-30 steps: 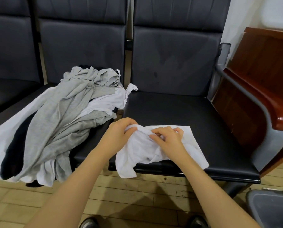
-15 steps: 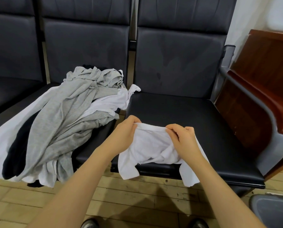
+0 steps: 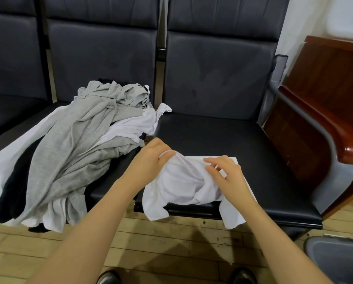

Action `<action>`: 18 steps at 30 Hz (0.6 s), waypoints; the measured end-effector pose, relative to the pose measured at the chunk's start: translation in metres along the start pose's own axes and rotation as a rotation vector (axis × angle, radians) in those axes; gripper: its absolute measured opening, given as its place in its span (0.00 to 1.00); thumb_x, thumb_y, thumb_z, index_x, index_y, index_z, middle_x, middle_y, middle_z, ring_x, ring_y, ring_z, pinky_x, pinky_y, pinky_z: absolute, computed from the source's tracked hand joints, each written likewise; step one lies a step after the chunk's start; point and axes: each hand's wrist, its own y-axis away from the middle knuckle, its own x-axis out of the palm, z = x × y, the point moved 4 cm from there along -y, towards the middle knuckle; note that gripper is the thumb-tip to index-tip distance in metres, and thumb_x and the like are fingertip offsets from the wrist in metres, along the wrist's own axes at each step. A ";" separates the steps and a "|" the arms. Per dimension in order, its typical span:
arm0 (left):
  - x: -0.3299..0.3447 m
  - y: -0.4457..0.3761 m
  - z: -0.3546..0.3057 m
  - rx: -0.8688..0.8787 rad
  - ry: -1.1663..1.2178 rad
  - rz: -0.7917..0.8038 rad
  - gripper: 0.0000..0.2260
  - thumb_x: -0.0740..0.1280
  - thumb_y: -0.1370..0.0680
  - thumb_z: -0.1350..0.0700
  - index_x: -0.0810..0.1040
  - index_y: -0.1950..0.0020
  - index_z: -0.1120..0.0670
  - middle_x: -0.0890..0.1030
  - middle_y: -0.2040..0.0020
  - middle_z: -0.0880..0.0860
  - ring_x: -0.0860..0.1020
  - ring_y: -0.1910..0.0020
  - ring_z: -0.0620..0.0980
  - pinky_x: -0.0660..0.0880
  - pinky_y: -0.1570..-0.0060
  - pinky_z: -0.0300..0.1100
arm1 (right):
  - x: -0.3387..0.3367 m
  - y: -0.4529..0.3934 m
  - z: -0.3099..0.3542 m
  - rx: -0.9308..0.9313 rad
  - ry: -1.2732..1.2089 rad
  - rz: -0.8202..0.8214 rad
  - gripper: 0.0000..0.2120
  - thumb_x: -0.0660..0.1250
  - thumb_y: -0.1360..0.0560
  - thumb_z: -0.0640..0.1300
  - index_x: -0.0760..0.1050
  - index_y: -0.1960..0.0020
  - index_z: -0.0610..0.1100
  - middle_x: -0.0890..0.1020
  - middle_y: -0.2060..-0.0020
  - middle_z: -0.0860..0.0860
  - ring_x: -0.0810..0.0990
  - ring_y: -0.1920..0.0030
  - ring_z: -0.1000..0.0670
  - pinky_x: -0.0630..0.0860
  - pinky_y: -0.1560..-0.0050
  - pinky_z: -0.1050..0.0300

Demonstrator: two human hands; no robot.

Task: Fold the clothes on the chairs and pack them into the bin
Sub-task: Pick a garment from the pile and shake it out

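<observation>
white shirt [image 3: 183, 181] bunched on seat [image 3: 243, 140], centre frame | left hand [image 3: 151, 158] pinches its top hem | right hand [image 3: 226, 175] open, fingers resting on cloth | light, limp, creases easily: best taken at hem corners

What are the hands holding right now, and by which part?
The left hand grips the white garment by its bunched upper left edge. The right hand rests on the garment's upper right part, fingers loosely curled; whether it pinches the cloth cannot be told.

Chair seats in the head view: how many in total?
3. Right black padded seat under the white garment; middle seat mostly covered by the clothes pile; far-left seat cut off by the frame edge.
</observation>
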 end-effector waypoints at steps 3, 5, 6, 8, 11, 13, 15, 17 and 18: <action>0.001 -0.002 -0.012 0.067 0.007 -0.132 0.07 0.64 0.21 0.60 0.82 0.51 0.58 0.77 0.54 0.52 0.73 0.54 0.41 0.65 0.49 0.24 | -0.015 0.021 -0.008 0.103 -0.036 -0.062 0.07 0.65 0.23 0.47 0.73 0.46 0.56 0.74 0.52 0.60 0.74 0.51 0.57 0.70 0.48 0.60; 0.008 -0.003 -0.021 0.092 0.007 -0.148 0.08 0.64 0.21 0.59 0.83 0.50 0.57 0.78 0.54 0.53 0.74 0.53 0.42 0.65 0.49 0.24 | -0.025 0.037 -0.018 0.160 -0.036 -0.066 0.06 0.66 0.23 0.47 0.72 0.48 0.55 0.76 0.54 0.58 0.75 0.52 0.55 0.70 0.52 0.62; 0.014 -0.002 -0.025 0.097 0.012 -0.138 0.09 0.64 0.21 0.57 0.83 0.48 0.57 0.79 0.53 0.53 0.75 0.53 0.42 0.66 0.49 0.24 | -0.029 0.044 -0.024 0.191 -0.005 -0.039 0.06 0.67 0.24 0.48 0.72 0.48 0.54 0.77 0.54 0.57 0.75 0.51 0.54 0.70 0.53 0.62; 0.028 0.000 -0.035 0.082 0.048 -0.100 0.09 0.65 0.21 0.57 0.82 0.45 0.58 0.80 0.50 0.54 0.77 0.51 0.45 0.66 0.48 0.24 | -0.033 0.057 -0.037 0.242 0.131 0.045 0.10 0.68 0.25 0.51 0.70 0.46 0.56 0.76 0.52 0.59 0.72 0.48 0.56 0.66 0.48 0.62; 0.047 0.004 -0.051 0.068 0.119 -0.078 0.11 0.65 0.22 0.59 0.80 0.41 0.59 0.81 0.46 0.56 0.77 0.48 0.47 0.68 0.47 0.26 | -0.033 0.070 -0.048 0.244 0.258 0.090 0.08 0.68 0.25 0.52 0.70 0.49 0.59 0.75 0.53 0.63 0.70 0.48 0.59 0.54 0.44 0.66; 0.056 0.005 -0.058 0.020 0.169 -0.098 0.12 0.65 0.21 0.58 0.80 0.40 0.58 0.81 0.46 0.53 0.76 0.47 0.45 0.69 0.48 0.25 | -0.030 0.070 -0.051 0.215 0.245 0.084 0.07 0.68 0.24 0.47 0.72 0.56 0.58 0.76 0.57 0.61 0.73 0.50 0.58 0.51 0.45 0.71; 0.064 0.005 -0.061 -0.072 0.222 -0.094 0.12 0.63 0.20 0.58 0.79 0.38 0.56 0.80 0.47 0.51 0.76 0.49 0.43 0.69 0.50 0.24 | -0.028 0.066 -0.055 0.225 0.229 0.075 0.09 0.66 0.23 0.43 0.73 0.59 0.55 0.76 0.59 0.60 0.74 0.50 0.56 0.48 0.44 0.75; 0.076 0.005 -0.064 -0.088 0.171 -0.057 0.12 0.60 0.19 0.60 0.77 0.38 0.56 0.76 0.49 0.49 0.75 0.50 0.45 0.68 0.50 0.26 | -0.027 0.060 -0.059 0.261 0.165 0.076 0.08 0.62 0.21 0.43 0.73 0.57 0.53 0.77 0.57 0.58 0.73 0.47 0.53 0.47 0.46 0.79; 0.082 0.006 -0.066 -0.050 0.118 -0.007 0.12 0.59 0.19 0.61 0.77 0.38 0.56 0.73 0.50 0.49 0.74 0.50 0.47 0.69 0.48 0.29 | -0.027 0.058 -0.061 0.273 0.131 0.089 0.08 0.62 0.21 0.43 0.72 0.57 0.54 0.78 0.56 0.57 0.72 0.46 0.51 0.48 0.47 0.81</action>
